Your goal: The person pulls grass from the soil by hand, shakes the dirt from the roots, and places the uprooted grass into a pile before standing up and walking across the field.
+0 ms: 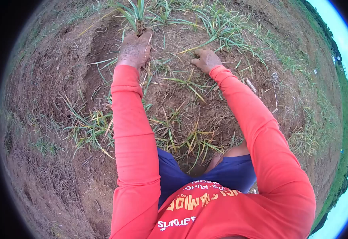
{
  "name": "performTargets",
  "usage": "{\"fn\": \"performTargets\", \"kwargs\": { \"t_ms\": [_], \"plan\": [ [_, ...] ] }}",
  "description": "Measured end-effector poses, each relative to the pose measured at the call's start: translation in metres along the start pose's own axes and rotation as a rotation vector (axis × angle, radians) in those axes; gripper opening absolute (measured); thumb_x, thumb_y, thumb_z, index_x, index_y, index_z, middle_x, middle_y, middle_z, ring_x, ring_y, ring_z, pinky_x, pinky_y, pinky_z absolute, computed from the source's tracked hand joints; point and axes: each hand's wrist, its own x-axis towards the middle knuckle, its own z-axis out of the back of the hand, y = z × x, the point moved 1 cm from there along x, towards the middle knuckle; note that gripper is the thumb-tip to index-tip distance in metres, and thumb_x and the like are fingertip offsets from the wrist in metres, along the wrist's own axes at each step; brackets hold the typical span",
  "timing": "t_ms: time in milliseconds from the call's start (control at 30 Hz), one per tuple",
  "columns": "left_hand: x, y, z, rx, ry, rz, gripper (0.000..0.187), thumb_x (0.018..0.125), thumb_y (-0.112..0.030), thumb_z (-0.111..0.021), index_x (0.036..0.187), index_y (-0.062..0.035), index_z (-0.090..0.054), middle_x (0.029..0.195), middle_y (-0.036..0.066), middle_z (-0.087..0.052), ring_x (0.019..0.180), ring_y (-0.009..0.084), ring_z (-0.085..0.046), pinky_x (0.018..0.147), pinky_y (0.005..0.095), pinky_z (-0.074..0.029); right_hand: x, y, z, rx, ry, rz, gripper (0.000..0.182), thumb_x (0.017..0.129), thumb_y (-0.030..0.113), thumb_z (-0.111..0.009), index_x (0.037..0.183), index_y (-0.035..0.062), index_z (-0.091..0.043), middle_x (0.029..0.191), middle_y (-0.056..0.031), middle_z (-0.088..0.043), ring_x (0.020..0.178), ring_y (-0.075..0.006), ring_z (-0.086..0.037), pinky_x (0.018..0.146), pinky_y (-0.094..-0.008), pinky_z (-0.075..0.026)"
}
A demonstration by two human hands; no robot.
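Note:
My left hand (136, 49), caked with soil, is closed around the base of a green grass tuft (136, 18) at the top of the view. The tuft's long blades fan upward beyond my fingers, and its roots are hidden. To the right, my right hand (207, 60) is low over the bare soil, with thumb and forefinger slightly apart and nothing visible between them. A long yellowish grass blade (196, 47) passes just above its fingertips. Between the hands lie thin grass leaves and dry stalks.
More grass clumps stand at the upper right (225, 28), at the left (92, 127) and in front of my knees (190, 139). A pale stick (251, 85) lies beside my right forearm. Brown sloping ground (54, 159) with dry litter spreads to the left.

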Motion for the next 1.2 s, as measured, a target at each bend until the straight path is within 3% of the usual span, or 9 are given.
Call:
{"fn": "performTargets", "kwargs": {
  "t_ms": [67,200,367,467,567,667,800,1133,1200],
  "plan": [
    [0.014,0.016,0.004,0.055,0.045,0.083,0.039,0.092,-0.047,-0.068,0.108,-0.0125,-0.078,0.079,0.001,-0.059,0.079,0.0168,-0.058,0.080,0.0339,-0.048,0.001,0.005,-0.004,-0.063,0.019,-0.095,0.033,0.088,0.030,-0.069,0.110,0.0059,-0.071,0.114,-0.0214,-0.070,0.109,-0.0410,-0.066,0.095,-0.0507,-0.053],
    [0.028,0.040,0.007,0.392,-0.072,-0.371,0.051,0.090,-0.052,-0.068,0.118,-0.0097,-0.075,0.106,0.014,-0.060,0.096,0.0247,-0.061,0.090,0.0395,-0.049,-0.003,0.008,-0.008,-0.136,-0.061,-0.016,0.032,0.089,0.030,-0.070,0.106,0.0031,-0.069,0.112,-0.0226,-0.069,0.107,-0.0413,-0.066,0.094,-0.0507,-0.054],
    [0.004,-0.005,0.011,0.505,-0.002,0.096,0.055,0.102,-0.049,-0.047,0.140,-0.0116,-0.059,0.147,0.025,-0.051,0.135,0.0448,-0.048,0.115,0.0471,-0.039,-0.016,0.021,-0.008,-0.104,-0.305,0.048,0.033,0.091,0.033,-0.070,0.104,0.0024,-0.068,0.111,-0.0241,-0.068,0.107,-0.0411,-0.066,0.091,-0.0517,-0.054],
    [-0.001,-0.014,0.017,0.217,0.199,0.379,0.059,0.101,-0.052,-0.048,0.139,-0.0084,-0.060,0.145,0.026,-0.054,0.137,0.0466,-0.047,0.117,0.0474,-0.037,-0.007,0.004,-0.016,-0.093,-0.155,0.002,0.034,0.090,0.034,-0.071,0.102,0.0022,-0.068,0.110,-0.0249,-0.068,0.105,-0.0414,-0.067,0.089,-0.0517,-0.054],
    [-0.019,-0.021,0.013,0.746,-0.128,-0.002,0.066,0.097,-0.053,-0.053,0.132,0.0028,-0.062,0.125,0.031,-0.065,0.123,0.0424,-0.061,0.109,0.0465,-0.045,-0.008,0.010,-0.014,-0.185,-0.129,-0.019,0.033,0.090,0.034,-0.070,0.102,0.0030,-0.068,0.108,-0.0242,-0.069,0.102,-0.0415,-0.068,0.088,-0.0512,-0.055],
    [0.005,-0.003,0.019,0.681,-0.166,-0.061,0.069,0.097,-0.052,-0.051,0.129,0.0080,-0.062,0.102,0.032,-0.071,0.112,0.0392,-0.068,0.102,0.0473,-0.049,-0.014,0.027,-0.008,-0.201,-0.102,-0.149,0.030,0.090,0.032,-0.071,0.101,0.0032,-0.069,0.109,-0.0213,-0.069,0.104,-0.0395,-0.068,0.090,-0.0478,-0.055],
    [0.010,0.002,0.023,0.100,-0.120,-0.018,0.064,0.095,-0.047,-0.055,0.121,0.0102,-0.065,0.098,0.031,-0.071,0.103,0.0404,-0.070,0.096,0.0463,-0.050,-0.013,0.014,-0.024,-0.136,-0.215,-0.026,0.030,0.091,0.031,-0.071,0.101,0.0038,-0.069,0.106,-0.0202,-0.070,0.104,-0.0386,-0.068,0.089,-0.0487,-0.055],
    [0.002,-0.013,0.026,0.223,-0.218,-0.141,0.060,0.089,-0.048,-0.065,0.108,0.0093,-0.067,0.091,0.030,-0.071,0.091,0.0387,-0.070,0.087,0.0443,-0.052,-0.009,0.013,-0.021,-0.212,-0.178,0.059,0.026,0.091,0.030,-0.070,0.091,0.0035,-0.068,0.097,-0.0218,-0.070,0.093,-0.0413,-0.069,0.082,-0.0497,-0.056],
    [-0.002,-0.013,0.025,0.137,-0.155,-0.082,0.045,0.093,-0.048,-0.063,0.100,-0.0039,-0.073,0.079,0.020,-0.062,0.080,0.0292,-0.064,0.078,0.0413,-0.050,-0.009,0.007,-0.019,-0.160,-0.230,0.073,0.025,0.091,0.028,-0.068,0.089,0.0032,-0.068,0.091,-0.0232,-0.070,0.088,-0.0429,-0.069,0.079,-0.0505,-0.055]
  ]
}}
